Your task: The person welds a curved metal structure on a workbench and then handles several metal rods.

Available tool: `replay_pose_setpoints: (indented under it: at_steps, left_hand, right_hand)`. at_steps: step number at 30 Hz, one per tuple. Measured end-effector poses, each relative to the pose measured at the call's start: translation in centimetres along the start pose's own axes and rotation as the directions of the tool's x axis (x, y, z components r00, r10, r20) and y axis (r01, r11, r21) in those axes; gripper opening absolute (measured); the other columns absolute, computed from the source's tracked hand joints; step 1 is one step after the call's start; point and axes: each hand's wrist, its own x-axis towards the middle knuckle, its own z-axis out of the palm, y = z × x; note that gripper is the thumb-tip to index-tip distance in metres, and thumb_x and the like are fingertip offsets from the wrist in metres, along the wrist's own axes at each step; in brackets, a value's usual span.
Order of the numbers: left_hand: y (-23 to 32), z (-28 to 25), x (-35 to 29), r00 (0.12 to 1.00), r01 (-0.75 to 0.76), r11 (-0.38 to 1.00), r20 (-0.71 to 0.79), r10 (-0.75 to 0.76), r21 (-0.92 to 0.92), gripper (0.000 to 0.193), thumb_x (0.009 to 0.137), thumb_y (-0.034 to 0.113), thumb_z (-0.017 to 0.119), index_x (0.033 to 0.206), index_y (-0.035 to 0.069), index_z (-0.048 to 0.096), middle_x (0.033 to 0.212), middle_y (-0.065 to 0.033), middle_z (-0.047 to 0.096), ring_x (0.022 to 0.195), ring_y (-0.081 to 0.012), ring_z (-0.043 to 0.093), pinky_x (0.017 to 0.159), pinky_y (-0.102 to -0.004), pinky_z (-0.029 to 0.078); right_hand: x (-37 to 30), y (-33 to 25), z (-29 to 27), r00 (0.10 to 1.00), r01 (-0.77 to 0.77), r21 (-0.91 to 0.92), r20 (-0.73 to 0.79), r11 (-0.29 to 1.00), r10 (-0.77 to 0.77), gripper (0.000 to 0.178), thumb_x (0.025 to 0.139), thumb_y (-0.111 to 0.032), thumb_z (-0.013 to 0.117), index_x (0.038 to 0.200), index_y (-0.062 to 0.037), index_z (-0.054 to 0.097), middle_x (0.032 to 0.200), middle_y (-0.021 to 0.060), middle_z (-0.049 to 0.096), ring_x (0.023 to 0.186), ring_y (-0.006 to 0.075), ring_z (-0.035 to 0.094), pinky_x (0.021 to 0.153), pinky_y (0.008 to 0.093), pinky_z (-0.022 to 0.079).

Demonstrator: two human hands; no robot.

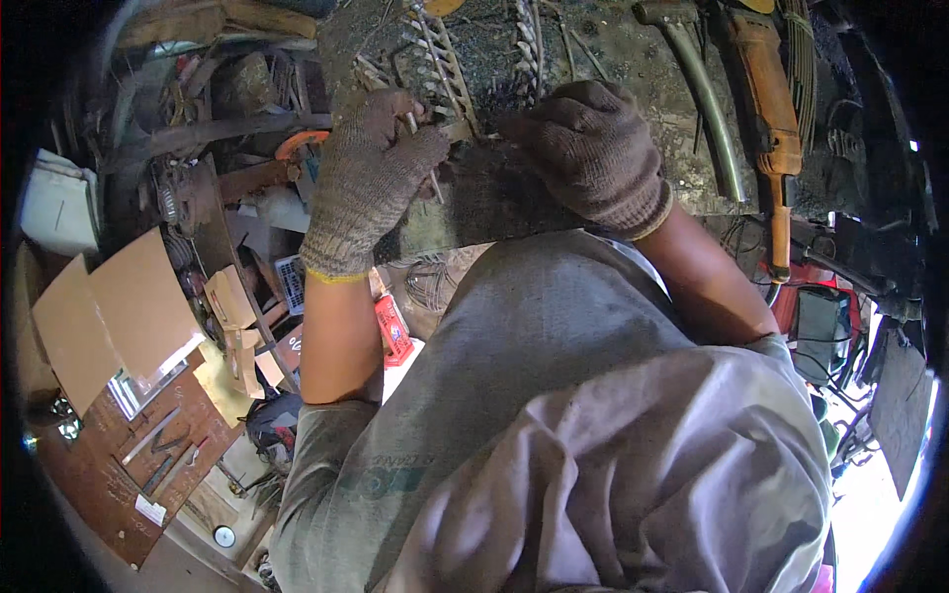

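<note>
Both my hands wear grey-brown knitted gloves and work over the near edge of a dark, worn bench (633, 89). My left hand (381, 163) is closed, with a thin metal rod (436, 186) showing between its thumb and fingers. To its right, my right hand (598, 153) is curled into a fist, knuckles up; whatever its fingertips grip is hidden in dark shadow. Just beyond the left hand lies a ridged, twisted-looking metal strip (450, 69). A similar metal piece (529, 49) lies beyond the right hand.
Right of my hands lie a hammer with a metal-pipe handle (707, 109) and a long orange-brown tool (766, 99), its slim end overhanging the edge. Leftward are cluttered shelves, cardboard (138, 306), a red box (393, 329) and a brown board with hand tools (129, 484).
</note>
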Motion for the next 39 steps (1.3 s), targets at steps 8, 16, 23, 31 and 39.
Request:
replay_pose_setpoints:
  at_steps: [8, 16, 23, 31, 39]
  left_hand:
    - [0.2, 0.0, 0.0, 0.997, 0.078, 0.991, 0.017, -0.080, 0.107, 0.038, 0.084, 0.034, 0.078, 0.108, 0.009, 0.063, 0.087, -0.0105, 0.061, 0.078, -0.0213, 0.066, 0.068, -0.0394, 0.052]
    - [0.1, -0.1, 0.0, 1.000, -0.012, 0.979, -0.005, 0.014, 0.202, 0.036, 0.083, 0.028, 0.076, 0.109, 0.006, 0.065, 0.084, -0.0085, 0.058, 0.078, -0.0198, 0.058, 0.072, -0.0370, 0.048]
    - [-0.7, -0.2, 0.5, 0.994, -0.106, 0.958, 0.005, 0.108, 0.266, 0.033, 0.082, 0.022, 0.077, 0.108, 0.005, 0.066, 0.083, -0.0038, 0.055, 0.075, -0.0145, 0.052, 0.071, -0.0337, 0.045]
    - [-0.5, -0.5, -1.7, 0.990, 0.140, 0.933, 0.063, -0.127, -0.332, 0.032, 0.085, 0.024, 0.079, 0.105, 0.004, 0.063, 0.088, -0.0041, 0.061, 0.075, -0.0123, 0.059, 0.067, -0.0322, 0.050]
    - [-1.3, 1.4, -2.5, 0.998, 0.054, 0.995, 0.041, -0.051, -0.088, 0.028, 0.088, 0.012, 0.076, 0.112, 0.003, 0.063, 0.091, -0.0047, 0.064, 0.078, -0.0104, 0.062, 0.068, -0.0286, 0.052]
  right_hand:
    - [0.4, -0.2, 1.2, 0.998, 0.066, -0.035, -0.018, 0.997, -0.066, 0.036, 0.078, -0.029, 0.067, 0.112, -0.0210, 0.076, 0.098, -0.0029, 0.071, 0.092, 0.0215, 0.066, 0.078, 0.0420, 0.053]
    - [1.5, 0.1, 1.7, 0.982, 0.185, -0.090, -0.030, 0.979, -0.189, 0.031, 0.078, -0.031, 0.066, 0.105, -0.0196, 0.076, 0.092, -0.0033, 0.070, 0.090, 0.0209, 0.065, 0.078, 0.0398, 0.053]
    - [1.7, 0.1, 1.7, 0.978, 0.208, -0.110, 0.046, 0.972, -0.204, 0.030, 0.076, -0.027, 0.065, 0.103, -0.0174, 0.076, 0.090, -0.0014, 0.068, 0.091, 0.0210, 0.065, 0.079, 0.0400, 0.053]
    - [-0.1, 0.6, -1.5, 0.979, 0.124, -0.102, -0.149, 0.987, -0.138, 0.037, 0.071, -0.029, 0.071, 0.106, -0.0178, 0.077, 0.086, -0.0018, 0.067, 0.088, 0.0208, 0.066, 0.079, 0.0383, 0.053]
    - [-2.4, -0.4, 0.6, 0.995, -0.004, -0.016, -0.101, 1.000, 0.002, 0.034, 0.074, -0.028, 0.073, 0.107, -0.0207, 0.077, 0.090, -0.0005, 0.070, 0.090, 0.0240, 0.067, 0.080, 0.0434, 0.053]
